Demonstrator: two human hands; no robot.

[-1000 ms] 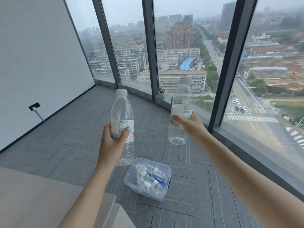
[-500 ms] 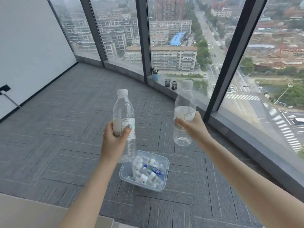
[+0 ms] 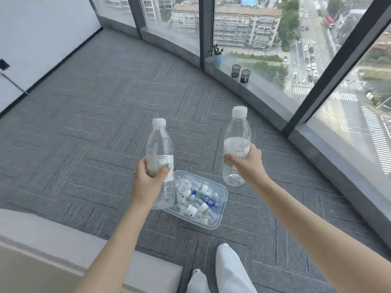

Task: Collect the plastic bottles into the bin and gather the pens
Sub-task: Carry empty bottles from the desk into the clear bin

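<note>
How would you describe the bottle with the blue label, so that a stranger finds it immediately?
Start from the clear plastic bin on the grey carpet, below the two raised hands. Inside lies a heap of small bottles on their sides. The blue-label bottle lies near the middle of the heap; it alone has a blue label, the others have white ones.

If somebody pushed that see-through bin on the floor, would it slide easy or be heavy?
The clear plastic bin would probably slide easily: it looks thin-walled, and it holds only small plastic bottles, which look empty and so light. The gray carpet might drag on it a little. It is low and wide, so tipping seems unlikely.
</note>
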